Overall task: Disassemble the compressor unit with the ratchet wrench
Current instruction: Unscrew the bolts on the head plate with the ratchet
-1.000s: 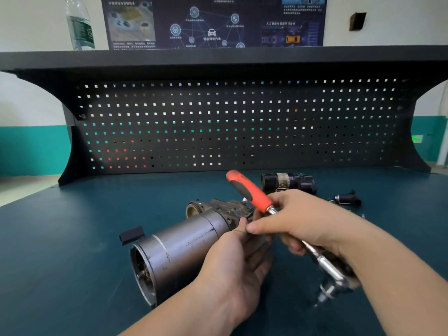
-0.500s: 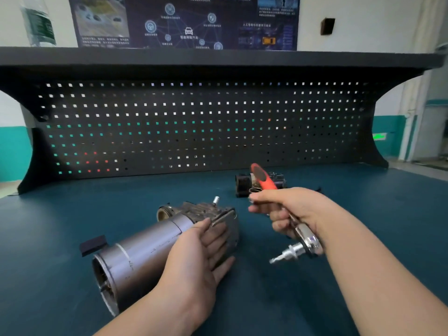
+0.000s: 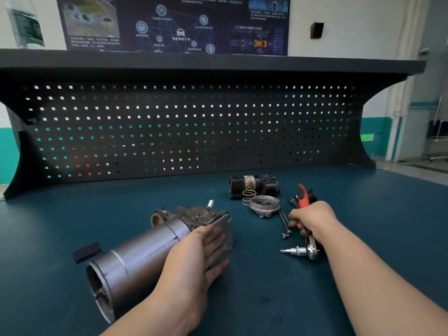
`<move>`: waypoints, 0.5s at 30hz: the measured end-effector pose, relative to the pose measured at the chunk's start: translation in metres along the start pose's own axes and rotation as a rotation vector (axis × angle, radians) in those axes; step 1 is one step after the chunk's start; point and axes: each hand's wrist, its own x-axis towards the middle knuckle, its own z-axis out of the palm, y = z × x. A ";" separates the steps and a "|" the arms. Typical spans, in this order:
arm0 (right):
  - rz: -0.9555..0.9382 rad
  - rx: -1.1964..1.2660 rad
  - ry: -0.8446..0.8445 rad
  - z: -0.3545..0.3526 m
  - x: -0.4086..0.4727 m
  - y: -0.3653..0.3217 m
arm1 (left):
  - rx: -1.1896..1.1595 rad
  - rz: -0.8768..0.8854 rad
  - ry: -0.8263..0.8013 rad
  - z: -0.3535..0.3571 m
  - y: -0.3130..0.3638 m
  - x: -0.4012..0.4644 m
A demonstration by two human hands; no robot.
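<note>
Resting flat on the compressor unit, the left hand lies with its fingers straight over the square plate at the unit's right end. The right hand is clenched around the ratchet wrench; the wrench's red and black handle sticks up past the knuckles, and its chrome head sits below the hand, with a socket bit pointing left. The compressor unit, a grey metal cylinder with a darker ribbed block at its far end, lies on its side on the dark teal table, its open end toward the viewer at the lower left. A small black block sits just beside that end. Between the unit and the right hand lie two long thin bolts. Behind them rest a round metal cover, thin wire rings and a black cylindrical part. A black pegboard rises at the back of the table.
</note>
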 end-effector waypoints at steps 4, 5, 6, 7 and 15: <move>0.001 0.161 0.009 -0.004 -0.003 -0.006 | 0.011 -0.002 0.005 -0.002 0.001 0.000; 0.000 0.240 -0.007 -0.007 -0.006 -0.011 | 0.011 -0.004 0.009 -0.002 0.001 0.000; -0.001 0.344 -0.035 -0.011 -0.010 -0.016 | 0.011 -0.006 0.009 -0.001 0.002 -0.001; -0.010 0.451 -0.068 -0.016 -0.015 -0.023 | 0.014 -0.004 0.004 0.000 0.002 -0.002; -0.832 -0.333 -0.037 -0.072 -0.045 -0.081 | 0.049 0.039 0.027 -0.001 -0.004 0.001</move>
